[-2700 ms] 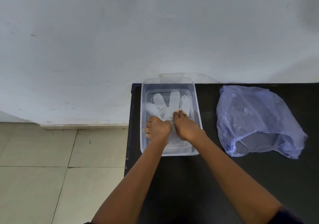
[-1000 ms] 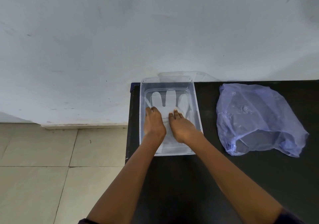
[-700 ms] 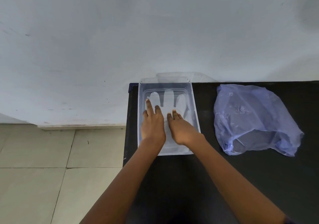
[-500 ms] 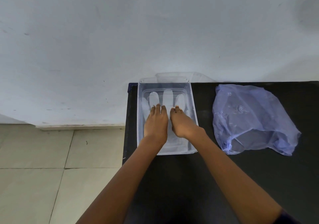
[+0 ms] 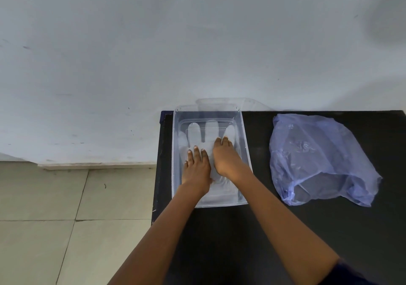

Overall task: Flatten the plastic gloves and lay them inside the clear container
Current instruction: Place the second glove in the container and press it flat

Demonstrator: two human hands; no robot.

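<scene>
A see-through plastic glove (image 5: 203,134) lies flat on the floor of a clear container (image 5: 245,144), its fingers pointing toward the far wall of the box. Two bare hands press down on it side by side, palms down and open. The left hand (image 5: 196,168) covers the glove's palm area with fingers slightly spread; the right hand (image 5: 226,158) rests just beside it, fingers held close together, its tips reaching the base of the glove's fingers. Whether more than one glove is stacked there cannot be told. The container sits at the far left corner of a black table (image 5: 219,240), its long side running along the table's left edge. A clear lid (image 5: 219,103) stands behind it against the pale wall (image 5: 197,43). Well apart to the right, near the table's far edge, lies a crumpled bluish plastic bag (image 5: 318,157). Beige floor tiles (image 5: 66,219) show left of the table.
</scene>
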